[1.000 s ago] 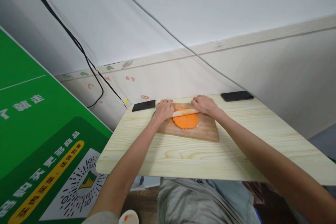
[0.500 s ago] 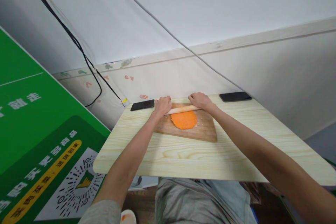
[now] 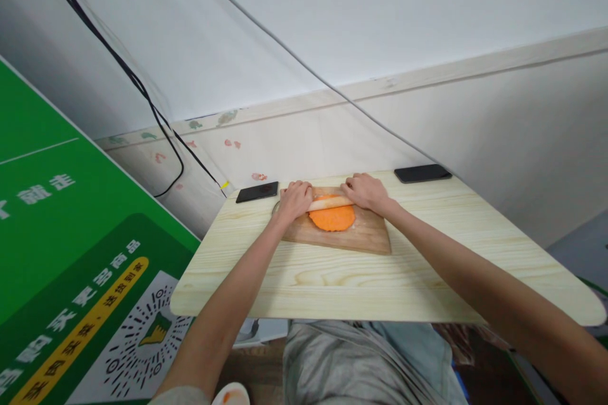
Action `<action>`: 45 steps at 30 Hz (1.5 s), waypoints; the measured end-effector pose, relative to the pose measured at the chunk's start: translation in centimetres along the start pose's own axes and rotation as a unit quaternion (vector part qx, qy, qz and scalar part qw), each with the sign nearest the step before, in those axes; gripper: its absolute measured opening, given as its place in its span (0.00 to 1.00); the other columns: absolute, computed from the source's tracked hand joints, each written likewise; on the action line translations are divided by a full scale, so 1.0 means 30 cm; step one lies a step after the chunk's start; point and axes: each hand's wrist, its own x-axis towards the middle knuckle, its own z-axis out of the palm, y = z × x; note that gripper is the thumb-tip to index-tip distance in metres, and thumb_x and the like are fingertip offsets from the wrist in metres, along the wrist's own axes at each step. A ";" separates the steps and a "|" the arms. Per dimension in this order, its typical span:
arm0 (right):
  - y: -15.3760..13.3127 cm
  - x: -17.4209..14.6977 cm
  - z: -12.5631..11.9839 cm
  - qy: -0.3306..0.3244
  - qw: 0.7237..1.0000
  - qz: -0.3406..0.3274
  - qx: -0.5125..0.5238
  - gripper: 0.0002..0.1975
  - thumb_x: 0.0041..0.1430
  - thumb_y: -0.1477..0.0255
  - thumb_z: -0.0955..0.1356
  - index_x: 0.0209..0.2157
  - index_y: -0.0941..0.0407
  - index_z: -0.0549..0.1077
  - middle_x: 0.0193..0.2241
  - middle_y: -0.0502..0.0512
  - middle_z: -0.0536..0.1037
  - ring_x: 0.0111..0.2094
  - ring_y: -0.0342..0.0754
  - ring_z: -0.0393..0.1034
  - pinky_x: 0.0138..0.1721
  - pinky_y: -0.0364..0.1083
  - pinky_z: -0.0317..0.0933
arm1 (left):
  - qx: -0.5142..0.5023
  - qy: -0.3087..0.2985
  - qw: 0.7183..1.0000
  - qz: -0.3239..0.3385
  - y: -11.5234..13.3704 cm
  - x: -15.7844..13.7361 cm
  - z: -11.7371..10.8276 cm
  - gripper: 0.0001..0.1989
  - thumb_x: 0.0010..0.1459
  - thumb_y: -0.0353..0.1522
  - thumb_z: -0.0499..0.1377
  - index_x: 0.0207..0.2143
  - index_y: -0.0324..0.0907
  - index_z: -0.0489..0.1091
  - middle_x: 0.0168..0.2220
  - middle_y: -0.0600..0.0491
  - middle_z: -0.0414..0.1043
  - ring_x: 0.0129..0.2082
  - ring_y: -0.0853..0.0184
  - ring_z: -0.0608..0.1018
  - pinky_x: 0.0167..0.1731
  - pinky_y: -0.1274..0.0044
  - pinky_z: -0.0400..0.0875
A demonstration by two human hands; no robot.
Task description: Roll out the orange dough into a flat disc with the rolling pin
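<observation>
A flat, roughly round sheet of orange dough (image 3: 332, 220) lies on a wooden cutting board (image 3: 370, 237). Across its far part rests a wooden rolling pin (image 3: 329, 203), with a strip of orange showing beyond it. My left hand (image 3: 297, 198) is closed over the pin's left end. At the other end my right hand (image 3: 365, 190) grips it, fingers curled. Both hands cover the ends of the pin.
The board lies on a pale wood-grain table (image 3: 304, 285) against a white wall. One black phone (image 3: 257, 192) lies left of the board, another phone (image 3: 422, 173) at the back right. A green printed panel (image 3: 90, 234) stands at left; cables (image 3: 142, 88) hang along the wall.
The rolling pin has come slightly nearer to me, from the dough's far edge onto the dough. Both hands have moved with it, and some orange now shows behind the pin.
</observation>
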 end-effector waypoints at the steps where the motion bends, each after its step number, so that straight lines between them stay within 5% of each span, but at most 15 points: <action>1: 0.000 0.012 -0.002 -0.003 1.000 0.008 0.003 0.29 0.77 0.61 0.55 0.53 0.59 0.83 0.55 0.69 0.82 0.55 0.61 0.76 0.53 0.52 0.66 | 0.008 -0.001 1.000 -0.006 0.002 0.009 -0.005 0.20 0.76 0.33 0.45 0.52 0.45 0.77 0.60 0.46 0.78 0.62 0.56 0.74 0.65 0.61 0.66; 11: 0.010 0.139 0.009 -0.031 0.998 0.047 0.008 0.29 0.75 0.62 0.56 0.55 0.62 0.83 0.55 0.75 0.83 0.56 0.63 0.79 0.52 0.52 0.68 | 0.040 -0.015 0.996 -0.084 -0.003 0.126 -0.017 0.23 0.77 0.36 0.45 0.53 0.42 0.79 0.55 0.40 0.82 0.56 0.53 0.81 0.55 0.65 0.73; 19: 0.012 0.073 0.007 -0.021 0.999 0.030 0.010 0.27 0.75 0.63 0.56 0.54 0.58 0.83 0.55 0.69 0.84 0.55 0.60 0.78 0.51 0.50 0.68 | 0.029 0.007 0.997 -0.068 0.003 0.065 -0.009 0.23 0.77 0.35 0.44 0.51 0.43 0.79 0.53 0.41 0.83 0.56 0.55 0.80 0.58 0.65 0.70; 25: 0.000 0.008 0.008 0.002 1.000 0.019 -0.014 0.27 0.76 0.63 0.55 0.55 0.56 0.81 0.56 0.67 0.82 0.57 0.59 0.75 0.51 0.50 0.68 | -0.004 0.081 0.991 -0.110 0.011 0.023 0.006 0.23 0.72 0.39 0.51 0.63 0.44 0.72 0.66 0.37 0.72 0.68 0.46 0.68 0.68 0.48 0.61; 30: -0.013 -0.002 -0.002 -0.005 1.000 0.018 -0.018 0.26 0.77 0.63 0.55 0.55 0.56 0.81 0.56 0.67 0.81 0.56 0.59 0.75 0.50 0.51 0.68 | -0.041 0.049 0.985 -0.159 -0.002 0.062 0.003 0.29 0.71 0.46 0.50 0.68 0.43 0.67 0.71 0.33 0.64 0.74 0.41 0.61 0.67 0.40 0.58; 35: -0.014 0.001 -0.011 -0.008 1.000 0.015 -0.014 0.26 0.77 0.63 0.55 0.55 0.56 0.81 0.56 0.67 0.81 0.56 0.59 0.75 0.50 0.51 0.68 | -0.049 0.015 0.984 -0.172 -0.013 0.082 0.010 0.31 0.71 0.49 0.49 0.69 0.43 0.66 0.69 0.31 0.67 0.72 0.39 0.65 0.67 0.39 0.58; 39: -0.011 0.003 -0.006 -0.011 1.000 0.009 -0.014 0.26 0.77 0.63 0.55 0.55 0.57 0.81 0.56 0.67 0.81 0.56 0.59 0.75 0.49 0.51 0.68 | -0.013 0.049 0.991 -0.126 -0.023 0.073 0.029 0.28 0.72 0.45 0.51 0.67 0.41 0.68 0.69 0.32 0.66 0.74 0.42 0.62 0.70 0.44 0.56; 45: -0.013 -0.047 0.021 0.022 0.998 -0.018 -0.054 0.26 0.79 0.62 0.54 0.55 0.56 0.80 0.55 0.66 0.80 0.58 0.59 0.72 0.51 0.50 0.66 | -0.026 0.053 0.996 0.066 -0.061 0.022 0.069 0.22 0.75 0.38 0.49 0.64 0.42 0.71 0.66 0.42 0.72 0.72 0.52 0.66 0.75 0.56 0.56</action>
